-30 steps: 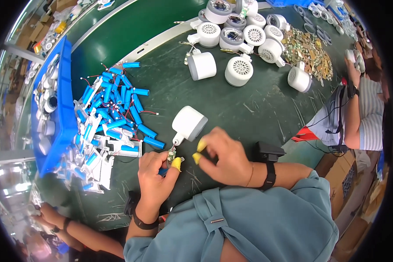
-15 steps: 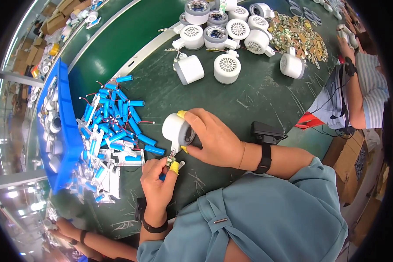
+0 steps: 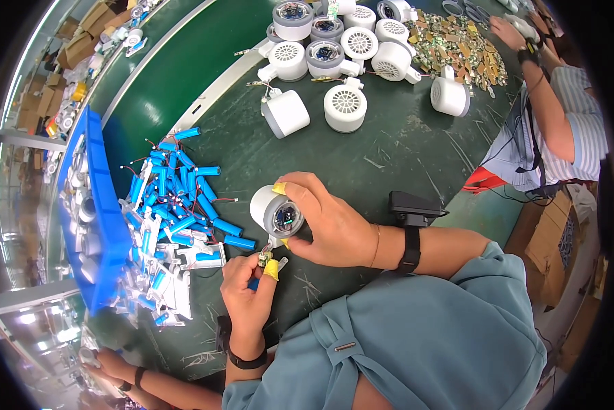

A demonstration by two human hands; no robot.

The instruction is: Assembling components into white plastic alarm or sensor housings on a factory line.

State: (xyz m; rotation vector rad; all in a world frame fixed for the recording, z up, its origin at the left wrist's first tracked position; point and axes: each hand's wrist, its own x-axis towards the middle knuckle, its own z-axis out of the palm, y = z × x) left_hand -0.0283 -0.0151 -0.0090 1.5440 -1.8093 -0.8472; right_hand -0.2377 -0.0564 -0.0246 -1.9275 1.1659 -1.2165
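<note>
My right hand [image 3: 340,229], with yellow finger covers, grips a white round housing [image 3: 261,207] with a grey rim. Its open end is tilted up, and inside the ring a dark circuit board [image 3: 286,217] shows small green lights. Thin wires run from the housing's short neck to a small circuit board [image 3: 265,259], pinched in my left hand [image 3: 245,290]. Part of a blue cylindrical battery [image 3: 254,283] shows under the left fingers; how it is held is hidden. The left thumb wears a yellow cover [image 3: 271,269].
Blue batteries with wires [image 3: 184,184] lie heaped at left, beside white plastic parts [image 3: 177,294] and a blue bin [image 3: 105,205]. White housings [image 3: 344,108] cluster at the back, next to piled small boards [image 3: 457,51]. Co-workers' arms [image 3: 549,102] show at right and lower left.
My right hand has turned the housing so its open end faces up, bringing the lit board into view. My left hand keeps its pinch on the small board.
</note>
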